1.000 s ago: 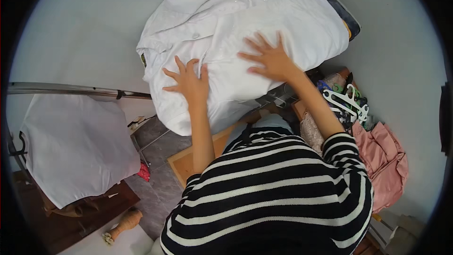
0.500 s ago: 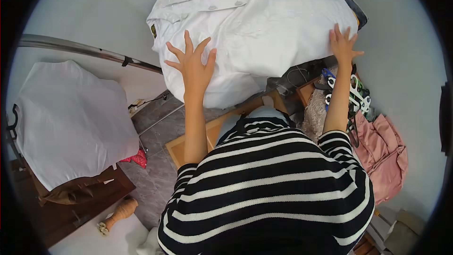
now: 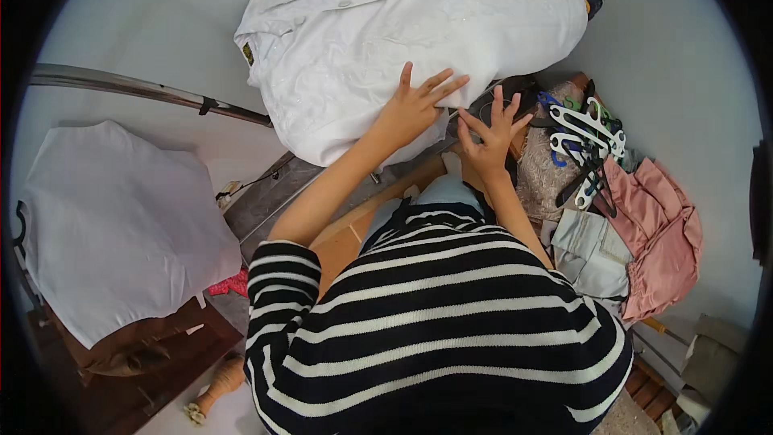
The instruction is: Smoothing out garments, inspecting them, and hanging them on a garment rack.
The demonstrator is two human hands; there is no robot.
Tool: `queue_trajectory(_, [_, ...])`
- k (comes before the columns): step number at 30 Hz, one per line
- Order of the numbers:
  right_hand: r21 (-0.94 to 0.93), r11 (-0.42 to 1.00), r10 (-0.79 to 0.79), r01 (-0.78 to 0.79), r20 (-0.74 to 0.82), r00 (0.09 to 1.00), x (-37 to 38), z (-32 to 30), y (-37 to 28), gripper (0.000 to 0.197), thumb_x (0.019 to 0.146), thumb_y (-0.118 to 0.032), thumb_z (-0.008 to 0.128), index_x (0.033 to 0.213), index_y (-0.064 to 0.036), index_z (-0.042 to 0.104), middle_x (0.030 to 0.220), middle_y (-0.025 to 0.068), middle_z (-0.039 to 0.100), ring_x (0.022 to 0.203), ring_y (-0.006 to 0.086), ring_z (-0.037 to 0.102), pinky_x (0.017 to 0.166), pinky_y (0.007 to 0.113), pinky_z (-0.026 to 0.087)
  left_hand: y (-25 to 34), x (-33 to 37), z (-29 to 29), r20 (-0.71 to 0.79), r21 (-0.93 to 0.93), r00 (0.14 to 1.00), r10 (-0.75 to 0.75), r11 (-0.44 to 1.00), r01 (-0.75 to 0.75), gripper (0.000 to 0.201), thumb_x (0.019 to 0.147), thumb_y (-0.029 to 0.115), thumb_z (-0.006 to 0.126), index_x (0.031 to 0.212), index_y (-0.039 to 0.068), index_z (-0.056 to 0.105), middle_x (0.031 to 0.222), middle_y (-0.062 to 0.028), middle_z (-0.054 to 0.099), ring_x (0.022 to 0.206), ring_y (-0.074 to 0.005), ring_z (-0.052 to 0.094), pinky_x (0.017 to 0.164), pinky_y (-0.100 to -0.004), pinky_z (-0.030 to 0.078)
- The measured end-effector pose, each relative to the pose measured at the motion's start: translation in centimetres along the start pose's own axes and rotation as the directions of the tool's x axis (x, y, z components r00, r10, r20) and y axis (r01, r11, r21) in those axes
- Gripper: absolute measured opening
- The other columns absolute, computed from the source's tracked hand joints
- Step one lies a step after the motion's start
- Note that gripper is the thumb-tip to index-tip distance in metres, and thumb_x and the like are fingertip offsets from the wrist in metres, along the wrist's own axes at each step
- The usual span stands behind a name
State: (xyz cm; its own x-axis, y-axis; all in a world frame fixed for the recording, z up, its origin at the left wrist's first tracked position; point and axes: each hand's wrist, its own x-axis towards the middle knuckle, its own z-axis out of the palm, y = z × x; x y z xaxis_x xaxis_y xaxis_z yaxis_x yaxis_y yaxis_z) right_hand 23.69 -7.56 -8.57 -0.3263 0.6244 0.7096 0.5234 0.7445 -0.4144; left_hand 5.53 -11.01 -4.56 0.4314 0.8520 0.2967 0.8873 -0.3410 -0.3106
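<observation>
And the hands come together! Half a second ago the right hand [image 3: 487,138] is way out at the far right end of the white garment [image 3: 386,36]; now it's back at the near edge, fingers fanned and pointing up, thumb right by the hem. I can't tell whether that thumb actually touches the fabric. The left hand [image 3: 412,111] swings across from the garment's left part to meet it, forearm slanting over, fingers spread along the cloth close to that same edge. Neither hand shows a clear grip.

The white garment lies spread at the top of the view, its buttons along the far side, its near side drooping toward the person. So attention seems to shift from the broad surface, where both palms are splayed a second ago, to one short stretch of the front edge. The cloth itself looks much as it does then, some wrinkles included.

With the right arm drawn in, a pale folded garment [image 3: 592,250] shows beside the pink garment [image 3: 660,234], just below the white hangers [image 3: 592,125].
</observation>
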Motion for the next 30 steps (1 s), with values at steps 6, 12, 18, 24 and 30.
queue_trajectory(6, [-0.090,0.995,0.059,-0.050,0.101,0.993,-1.5,0.8,0.4,0.023,0.069,-0.023,0.074,0.092,-0.0234,0.073,0.147,0.0152,0.028,0.138,0.0413,0.012,0.098,0.069,-0.005,-1.1,0.5,-0.9,-0.022,-0.114,1.000,0.014,0.993,-0.017,0.008,0.065,0.017,0.062,0.058,0.017,0.064,0.146,0.0080,0.031,0.136,-0.0189,0.024,0.098,-0.0730,0.004])
queue_trajectory(12, [-0.075,0.980,0.188,-0.182,0.081,0.979,-1.5,1.0,0.2,0.027,0.067,-0.025,0.075,0.094,-0.0223,0.071,0.148,0.0160,0.025,0.136,0.0444,0.012,0.094,0.073,-0.003,-1.5,1.1,-3.2,-0.154,-0.565,0.974,-0.165,0.824,0.050,0.009,0.065,0.021,0.072,0.074,0.023,0.071,0.145,0.0093,0.032,0.137,-0.0406,0.008,0.088,-0.0804,-0.003])
queue_trajectory(18, [-0.118,0.946,0.304,-0.302,-0.002,0.953,0.5,-1.2,1.4,0.014,0.067,-0.023,0.075,0.080,-0.0192,0.068,0.147,0.0157,0.027,0.137,0.0448,0.011,0.093,0.075,-0.004,-2.3,1.9,-4.8,-0.230,-0.695,0.929,-0.289,0.717,0.051,0.006,0.068,0.023,0.073,0.073,0.024,0.073,0.144,0.0055,0.037,0.137,-0.0430,0.001,0.092,-0.0734,-0.015])
queue_trajectory(24, [-0.158,0.964,0.155,-0.215,-0.325,0.933,4.5,-3.9,2.7,0.022,0.067,-0.011,0.067,0.084,-0.0248,0.072,0.145,0.0144,0.032,0.135,0.0465,0.014,0.097,0.071,-0.006,-2.2,2.9,-4.9,-0.393,-0.572,0.834,-0.386,0.813,0.107,0.004,0.068,0.027,0.073,0.071,0.025,0.071,0.139,0.0056,0.043,0.137,-0.0422,0.009,0.092,-0.0719,-0.015])
queue_trajectory(30, [-0.230,0.949,-0.309,0.215,-0.544,0.780,16.6,-3.8,0.6,0.049,0.062,-0.003,0.056,0.097,-0.0344,0.072,0.147,0.0143,0.029,0.140,0.0368,-0.001,0.097,0.059,-0.024,-5.8,4.8,-7.4,-0.503,-0.519,0.643,-0.577,0.797,0.309,0.005,0.076,0.026,0.066,0.078,0.022,0.069,0.139,-0.0028,0.043,0.136,-0.0446,0.011,0.091,-0.0721,-0.017])
